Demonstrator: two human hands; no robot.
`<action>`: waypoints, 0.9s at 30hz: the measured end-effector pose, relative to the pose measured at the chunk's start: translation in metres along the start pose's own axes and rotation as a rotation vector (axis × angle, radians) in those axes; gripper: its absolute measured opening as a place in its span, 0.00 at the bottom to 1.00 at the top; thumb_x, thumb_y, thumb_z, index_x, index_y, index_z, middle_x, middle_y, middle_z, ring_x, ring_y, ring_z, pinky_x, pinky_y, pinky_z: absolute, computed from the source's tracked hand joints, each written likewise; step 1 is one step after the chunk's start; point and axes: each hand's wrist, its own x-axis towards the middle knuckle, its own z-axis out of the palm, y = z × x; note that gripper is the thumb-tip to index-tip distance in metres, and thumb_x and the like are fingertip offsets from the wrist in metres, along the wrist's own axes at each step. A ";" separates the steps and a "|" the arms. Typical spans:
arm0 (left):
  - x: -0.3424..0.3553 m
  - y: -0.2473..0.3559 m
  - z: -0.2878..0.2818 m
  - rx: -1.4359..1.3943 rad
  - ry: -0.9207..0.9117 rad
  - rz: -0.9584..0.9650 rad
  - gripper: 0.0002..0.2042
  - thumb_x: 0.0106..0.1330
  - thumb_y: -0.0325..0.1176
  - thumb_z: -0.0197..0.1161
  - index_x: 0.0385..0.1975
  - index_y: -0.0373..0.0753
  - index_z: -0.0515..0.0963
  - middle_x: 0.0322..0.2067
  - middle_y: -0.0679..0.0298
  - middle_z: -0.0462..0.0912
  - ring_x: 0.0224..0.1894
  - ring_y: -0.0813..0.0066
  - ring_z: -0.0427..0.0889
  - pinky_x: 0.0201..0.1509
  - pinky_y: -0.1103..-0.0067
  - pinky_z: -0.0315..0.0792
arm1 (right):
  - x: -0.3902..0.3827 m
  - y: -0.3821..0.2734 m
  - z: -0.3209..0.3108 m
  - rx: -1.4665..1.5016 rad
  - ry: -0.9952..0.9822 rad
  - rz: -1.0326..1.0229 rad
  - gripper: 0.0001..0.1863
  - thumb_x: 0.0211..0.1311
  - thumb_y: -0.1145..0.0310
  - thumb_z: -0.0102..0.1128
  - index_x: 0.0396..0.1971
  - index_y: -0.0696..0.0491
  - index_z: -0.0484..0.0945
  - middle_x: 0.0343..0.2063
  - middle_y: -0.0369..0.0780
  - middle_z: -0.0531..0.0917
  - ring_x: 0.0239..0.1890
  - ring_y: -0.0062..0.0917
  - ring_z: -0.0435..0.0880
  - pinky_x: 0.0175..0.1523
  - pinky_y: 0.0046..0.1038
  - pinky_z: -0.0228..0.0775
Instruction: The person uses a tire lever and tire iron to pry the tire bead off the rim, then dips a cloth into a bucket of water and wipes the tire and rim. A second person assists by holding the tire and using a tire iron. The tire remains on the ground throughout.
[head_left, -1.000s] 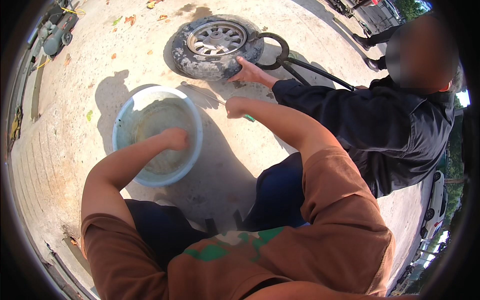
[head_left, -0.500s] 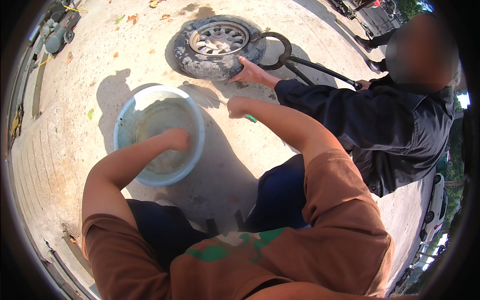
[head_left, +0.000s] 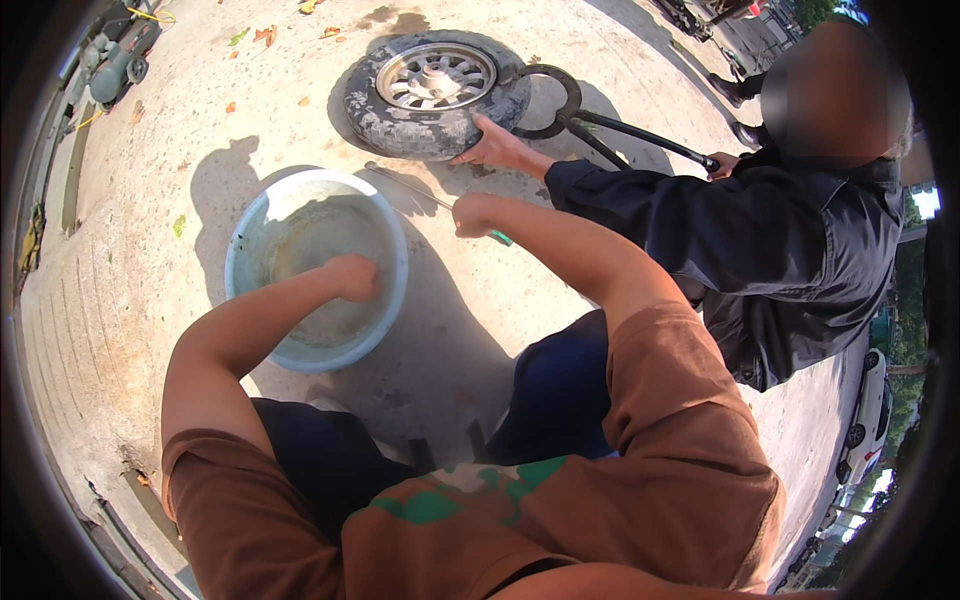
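My right hand (head_left: 477, 214) is closed round a screwdriver; its green handle end (head_left: 502, 237) shows below the fist, and the long thin shaft points up and left over the concrete. Over the pale blue basin (head_left: 402, 250) of cloudy water, my left hand (head_left: 354, 277) is curled downward inside the rim. Its fingertips are hidden, so anything in them does not show. Beyond lies a wheel with a worn, muddy tyre (head_left: 430, 138). A co-worker's hand (head_left: 492, 145) rests on the tyre's near side.
A black tool with curved jaws (head_left: 573, 97) and long handles reaches the tyre; the co-worker's other hand (head_left: 722, 165) is at a handle. The dark-sleeved person (head_left: 740, 240) crouches at my right. A small compressor (head_left: 108, 82) stands far left. Leaves dot the concrete.
The basin, tyre and hands sit almost exactly where they were, with a very slight shift of the whole view. The co-worker's head and arm have moved slightly left.
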 end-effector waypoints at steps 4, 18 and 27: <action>0.003 -0.001 0.002 0.006 -0.016 -0.005 0.15 0.60 0.48 0.60 0.35 0.43 0.82 0.36 0.55 0.84 0.42 0.56 0.82 0.45 0.64 0.74 | 0.005 0.002 0.005 -0.010 0.026 -0.030 0.15 0.52 0.60 0.57 0.26 0.57 0.84 0.28 0.50 0.83 0.33 0.46 0.82 0.39 0.43 0.73; 0.006 -0.004 0.013 0.018 -0.016 0.033 0.16 0.60 0.49 0.61 0.35 0.43 0.82 0.36 0.55 0.84 0.43 0.56 0.82 0.46 0.65 0.74 | 0.008 0.003 0.012 -0.011 0.011 -0.061 0.16 0.52 0.59 0.57 0.25 0.57 0.84 0.28 0.51 0.83 0.33 0.45 0.82 0.40 0.42 0.73; 0.000 0.003 0.004 -0.011 -0.047 0.062 0.17 0.58 0.44 0.57 0.34 0.36 0.83 0.38 0.49 0.83 0.44 0.51 0.82 0.48 0.60 0.74 | 0.011 0.006 0.012 -0.037 0.004 -0.046 0.15 0.51 0.61 0.56 0.26 0.57 0.84 0.28 0.50 0.83 0.33 0.45 0.82 0.39 0.41 0.72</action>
